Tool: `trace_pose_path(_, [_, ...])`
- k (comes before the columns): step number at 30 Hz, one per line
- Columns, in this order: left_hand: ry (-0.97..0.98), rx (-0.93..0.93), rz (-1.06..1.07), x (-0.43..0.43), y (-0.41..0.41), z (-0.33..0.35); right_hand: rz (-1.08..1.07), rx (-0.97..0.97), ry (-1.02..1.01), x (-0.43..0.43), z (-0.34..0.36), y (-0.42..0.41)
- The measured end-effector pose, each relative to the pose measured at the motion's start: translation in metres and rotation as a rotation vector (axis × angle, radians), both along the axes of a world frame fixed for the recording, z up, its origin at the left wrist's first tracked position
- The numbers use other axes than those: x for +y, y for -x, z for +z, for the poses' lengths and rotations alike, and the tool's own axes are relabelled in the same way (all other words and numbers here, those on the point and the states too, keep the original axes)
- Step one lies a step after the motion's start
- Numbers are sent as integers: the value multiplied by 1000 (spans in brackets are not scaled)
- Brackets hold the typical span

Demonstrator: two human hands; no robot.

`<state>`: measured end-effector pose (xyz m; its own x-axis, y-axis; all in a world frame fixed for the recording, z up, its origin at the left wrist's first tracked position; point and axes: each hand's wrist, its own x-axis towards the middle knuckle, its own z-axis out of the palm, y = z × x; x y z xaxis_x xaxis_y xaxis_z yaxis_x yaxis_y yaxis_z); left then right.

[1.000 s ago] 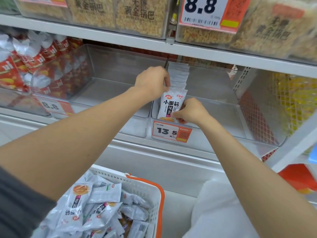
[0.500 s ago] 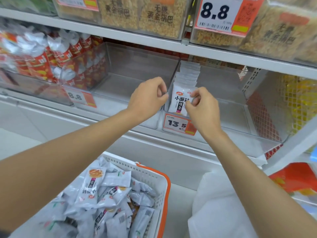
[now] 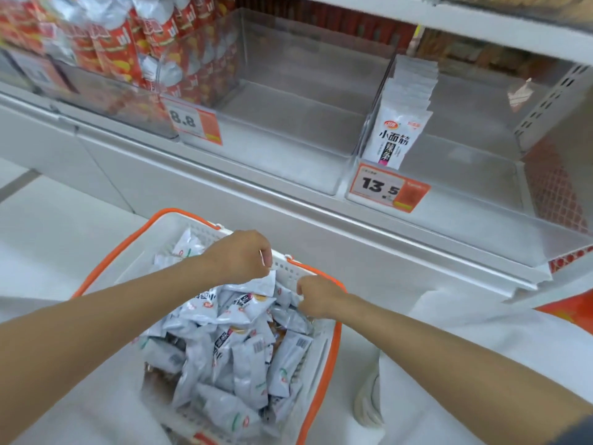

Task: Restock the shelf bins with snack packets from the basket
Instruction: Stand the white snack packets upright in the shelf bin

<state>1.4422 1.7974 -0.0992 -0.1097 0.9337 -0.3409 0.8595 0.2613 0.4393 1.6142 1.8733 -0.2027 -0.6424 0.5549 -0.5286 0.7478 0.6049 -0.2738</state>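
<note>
Silvery-white snack packets (image 3: 231,342) lie heaped in the orange-rimmed basket (image 3: 335,348) at lower centre, with both hands over its far end. The left hand (image 3: 239,256) curls its fingers (image 3: 266,260) onto the upper edge of the topmost packet (image 3: 253,285), the right hand (image 3: 317,297) is curled just beside it near the rim, and whether either actually grips a packet cannot be told. At upper right a row of matching packets (image 3: 398,136) stands upright against the left wall of a clear bin (image 3: 465,175), above a 13.5 price tag (image 3: 385,187).
</note>
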Motion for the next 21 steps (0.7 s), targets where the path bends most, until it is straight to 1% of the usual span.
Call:
trace_pose_path(2, [22, 6, -6, -2, 3, -4, 39, -107, -35, -2, -32, -7])
trace_pose_path(4, [53, 14, -7, -4, 5, -8, 49, -158, -69, -2, -55, -11])
trace_pose_path(9, [94, 4, -23, -5, 3, -12, 26, -195, -82, 3, -80, -5])
trace_pose_path(12, [97, -26, -8, -3, 3, -12, 21, -192, -146, 0, -83, 0])
trace_pose_path(14, [93, -28, 10, -2, 3, -13, 18, -157, -170, 0, -77, 4])
trace_pose_path(16, [91, -17, 18, -1, 4, -13, 1, -84, -139, 3, -59, 13])
trace_pose_path(18, [85, -25, 20, 0, 4, -13, -9, 1, -84, 7, -31, 23])
trace_pose_path(21, [109, -16, 3, 4, 1, -10, 50, 22, -50, 15, 25, 32])
